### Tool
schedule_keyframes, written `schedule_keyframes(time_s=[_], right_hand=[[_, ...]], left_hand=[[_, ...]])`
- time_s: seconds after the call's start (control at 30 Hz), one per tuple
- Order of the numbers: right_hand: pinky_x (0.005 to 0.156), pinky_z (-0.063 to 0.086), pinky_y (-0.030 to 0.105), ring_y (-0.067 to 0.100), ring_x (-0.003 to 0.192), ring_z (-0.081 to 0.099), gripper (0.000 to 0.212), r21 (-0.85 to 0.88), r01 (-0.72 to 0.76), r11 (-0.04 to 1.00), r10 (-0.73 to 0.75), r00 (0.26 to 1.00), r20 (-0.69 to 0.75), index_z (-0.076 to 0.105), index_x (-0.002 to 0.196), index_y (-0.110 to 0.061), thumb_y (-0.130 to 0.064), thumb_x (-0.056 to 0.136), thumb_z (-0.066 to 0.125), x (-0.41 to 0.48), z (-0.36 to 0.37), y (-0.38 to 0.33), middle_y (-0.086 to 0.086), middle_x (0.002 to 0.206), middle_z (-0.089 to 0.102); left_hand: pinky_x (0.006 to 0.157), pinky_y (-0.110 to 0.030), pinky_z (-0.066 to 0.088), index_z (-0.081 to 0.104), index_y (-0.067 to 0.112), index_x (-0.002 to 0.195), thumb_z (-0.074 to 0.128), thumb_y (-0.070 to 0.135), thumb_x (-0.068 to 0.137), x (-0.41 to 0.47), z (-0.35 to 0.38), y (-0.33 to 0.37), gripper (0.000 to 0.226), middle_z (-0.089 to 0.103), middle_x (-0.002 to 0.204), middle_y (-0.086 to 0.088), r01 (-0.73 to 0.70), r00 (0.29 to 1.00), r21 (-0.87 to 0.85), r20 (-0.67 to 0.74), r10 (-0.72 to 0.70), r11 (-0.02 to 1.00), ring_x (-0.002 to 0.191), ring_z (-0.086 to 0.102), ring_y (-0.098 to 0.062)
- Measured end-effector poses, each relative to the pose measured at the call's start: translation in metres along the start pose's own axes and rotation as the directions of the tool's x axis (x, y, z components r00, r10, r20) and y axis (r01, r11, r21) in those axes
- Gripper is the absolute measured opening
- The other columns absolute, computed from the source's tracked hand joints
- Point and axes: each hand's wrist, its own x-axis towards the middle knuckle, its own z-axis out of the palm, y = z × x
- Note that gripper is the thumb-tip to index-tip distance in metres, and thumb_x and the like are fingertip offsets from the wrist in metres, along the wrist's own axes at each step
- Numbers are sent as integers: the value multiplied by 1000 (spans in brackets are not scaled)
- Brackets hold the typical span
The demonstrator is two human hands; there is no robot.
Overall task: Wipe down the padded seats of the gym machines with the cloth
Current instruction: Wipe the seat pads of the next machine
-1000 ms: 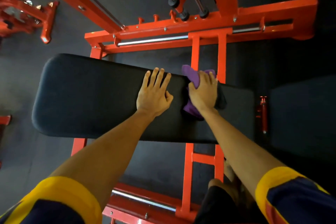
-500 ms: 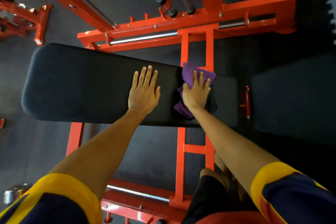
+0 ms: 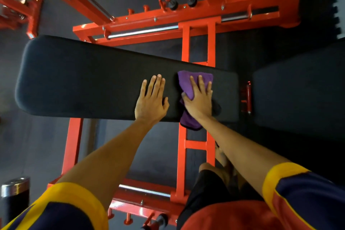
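Both arms reach forward, nearly straight; left grip lies flat, fingers together, right grip flat, fingers spread.

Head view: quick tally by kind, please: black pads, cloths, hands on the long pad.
Black pads: 2, the long pad and a second pad right of it.
Cloths: 1, the purple cloth.
Hands on the long pad: 2, left hand flat, right hand pressing the cloth.
Total: 5.

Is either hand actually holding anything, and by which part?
Nothing is gripped. The right hand presses flat, fingers straight, on the middle of the purple cloth; the left hand rests flat on the black pad.
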Motion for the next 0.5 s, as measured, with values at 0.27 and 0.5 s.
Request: schedule_keyframes(time_s=[0.27,0.5], right_hand=[[124,17,57,36,157,-3,114,-85,546,833,-533,835,137,19,163,-23,-57,74,83,-52,2,68,5,171,8],[121,25,63,43,156,6,101,-136,614,778,-611,789,64,24,162,-20,-37,81,82,-51,15,55,13,170,15]], left_hand=[[127,-49,3,8,5,161,27,45,105,1,0,0,71,8,169,-13,-9,1000,32,29,8,999,157,5,-28],[127,-49,3,7,5,161,27,43,104,2,0,2,71,8,169,-14,-1,1000,43,31,-1,999,157,6,-29]])
